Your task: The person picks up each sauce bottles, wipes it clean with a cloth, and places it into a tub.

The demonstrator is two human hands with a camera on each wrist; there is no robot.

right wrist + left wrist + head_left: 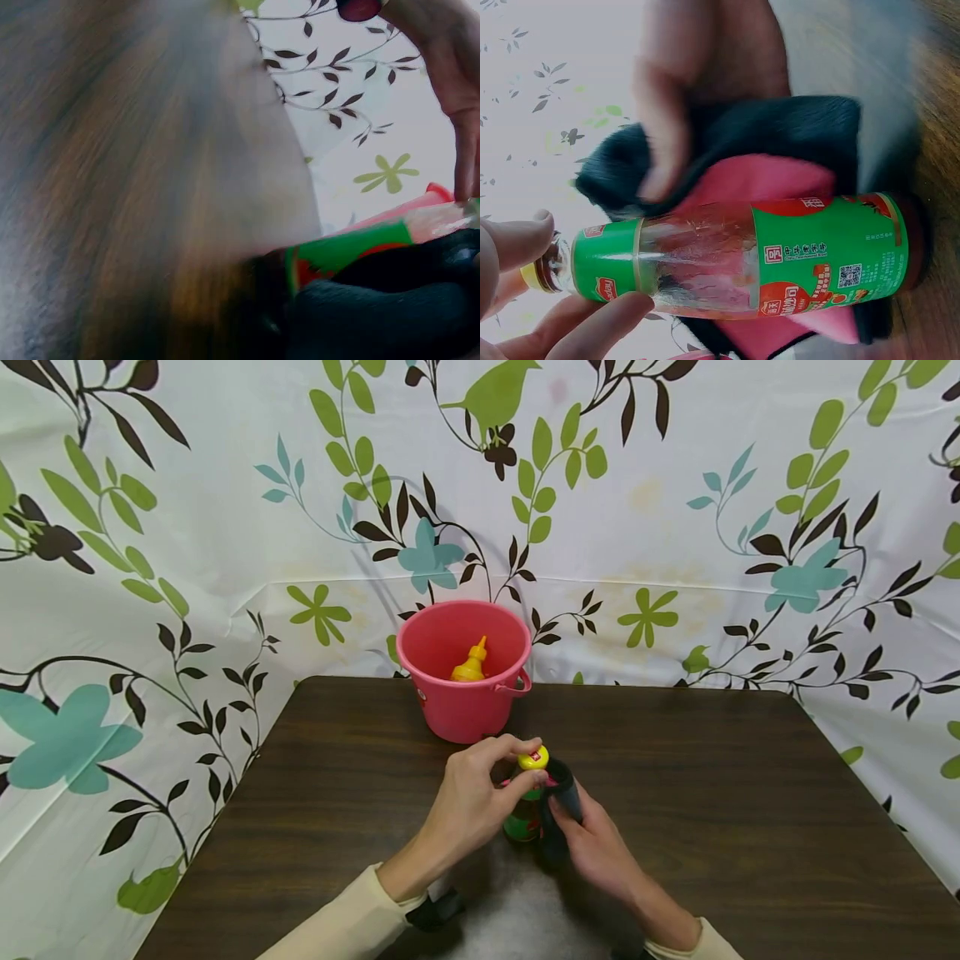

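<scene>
A glass ketchup bottle with a green label stands near the middle of the table, roughly upright. My left hand pinches it at the top, thumb and fingers around the yellow cap and neck. My right hand grips a dark cloth with a pink side, folded against the bottle's right side. In the left wrist view the cloth's pink face lies behind and against the glass. The right wrist view shows dark cloth covering part of the bottle.
A pink bucket stands behind the hands at the table's back edge, with a yellow squeeze bottle with a pointed nozzle inside it. The dark wooden table reaches back to a leaf-patterned sheet.
</scene>
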